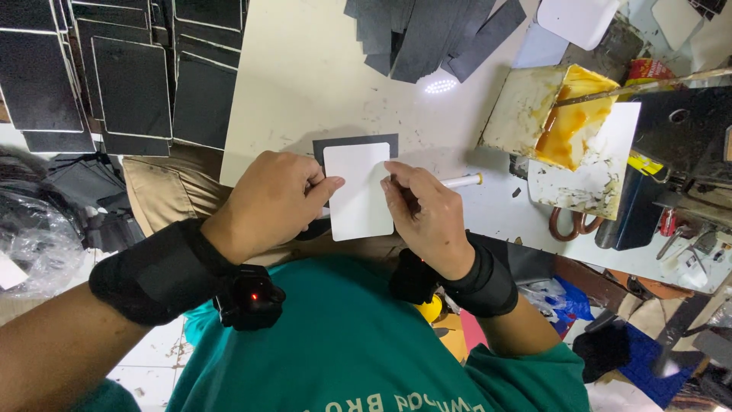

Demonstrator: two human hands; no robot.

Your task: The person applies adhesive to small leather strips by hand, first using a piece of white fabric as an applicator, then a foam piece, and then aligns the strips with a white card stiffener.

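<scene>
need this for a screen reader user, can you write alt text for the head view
Seen from above, a person's left hand and right hand press a white card onto a dark sheet on a pale worktable. Stacks of black panels lie to the left, a glue-stained tray to the right.

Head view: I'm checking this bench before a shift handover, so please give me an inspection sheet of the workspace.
Surface: cream table, scuffed, with a bright light spot.
Job's things: white card lying on a dark sheet; white pen-like stick under the right hand.
Clutter: glue-smeared tray, dark strips, stacked black panels, tools at right.
Grippers: left hand and right hand pinch the card's edges.
Cables: nothing seen.
Surroundings: plastic bag, tiled floor.
</scene>
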